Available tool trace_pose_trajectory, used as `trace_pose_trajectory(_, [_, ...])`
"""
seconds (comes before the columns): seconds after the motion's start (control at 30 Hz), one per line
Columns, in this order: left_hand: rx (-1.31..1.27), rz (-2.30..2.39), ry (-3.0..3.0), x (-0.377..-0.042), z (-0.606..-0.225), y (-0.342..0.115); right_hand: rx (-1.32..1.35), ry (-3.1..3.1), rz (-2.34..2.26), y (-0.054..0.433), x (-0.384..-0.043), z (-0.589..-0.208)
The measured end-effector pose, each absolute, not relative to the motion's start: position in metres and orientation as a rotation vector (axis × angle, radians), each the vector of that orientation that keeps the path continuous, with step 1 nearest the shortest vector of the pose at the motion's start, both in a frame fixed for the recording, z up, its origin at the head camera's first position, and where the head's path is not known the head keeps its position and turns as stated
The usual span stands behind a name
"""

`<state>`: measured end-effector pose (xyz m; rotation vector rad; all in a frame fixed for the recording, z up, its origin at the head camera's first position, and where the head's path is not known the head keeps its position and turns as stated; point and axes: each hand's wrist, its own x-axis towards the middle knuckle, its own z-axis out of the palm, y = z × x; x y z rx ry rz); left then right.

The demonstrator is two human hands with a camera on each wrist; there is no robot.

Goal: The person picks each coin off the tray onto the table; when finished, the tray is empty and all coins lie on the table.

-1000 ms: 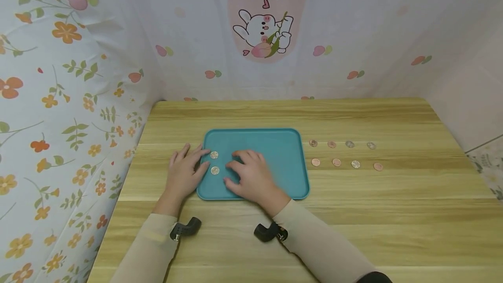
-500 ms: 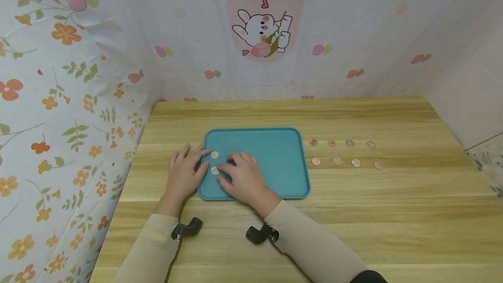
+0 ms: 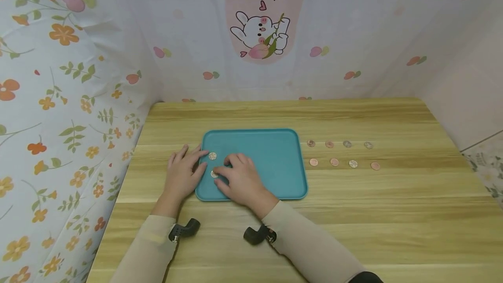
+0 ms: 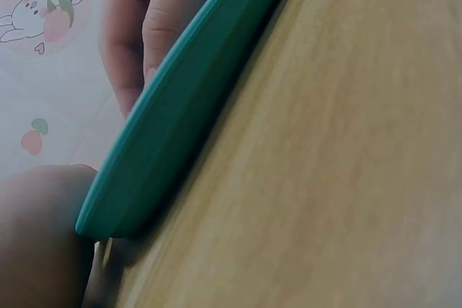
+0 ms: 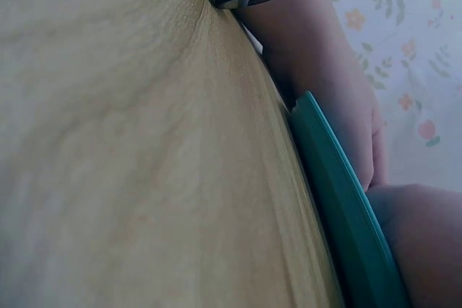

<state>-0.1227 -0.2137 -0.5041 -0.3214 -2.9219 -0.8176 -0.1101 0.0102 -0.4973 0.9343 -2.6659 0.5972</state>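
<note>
In the head view a blue-green tray (image 3: 271, 178) lies on the wooden table with two coins near its left side. My left hand (image 3: 182, 171) rests along the tray's left edge, index fingertip and thumb at the rim. My right hand (image 3: 241, 180) is over the tray; its index fingertip touches the nearer coin (image 3: 213, 174) and partly covers it, with the thumb just below. The farther coin (image 3: 212, 156) lies flat near the left index fingertip. In the wrist views the tray's side wall (image 4: 166, 128) hides the coins.
Right of the tray, two rows of copper and silvery coins (image 3: 334, 162) lie spaced out on the wooden table (image 3: 353, 222). Patterned cloth (image 3: 188, 34) hangs behind the table and at its left.
My right hand has moved left across the tray and its index fingertip has come onto the nearer coin, which has shifted slightly toward me. The left hand has stayed at the tray's edge.
</note>
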Motion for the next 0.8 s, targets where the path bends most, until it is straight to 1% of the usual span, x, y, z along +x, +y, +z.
trace_pose_trajectory(0.2, [-0.313,-0.823,-2.916,-0.1217,-0.5033,-0.2132,0.893,-2.645,0.686,0.0100,-0.1106,-0.4985])
trace_pose_trajectory(0.8, [-0.315,-0.828,-2.918,-0.1216,-0.5018,-0.2128,0.785,-2.859,0.777,0.0078,-0.1134,-0.4930])
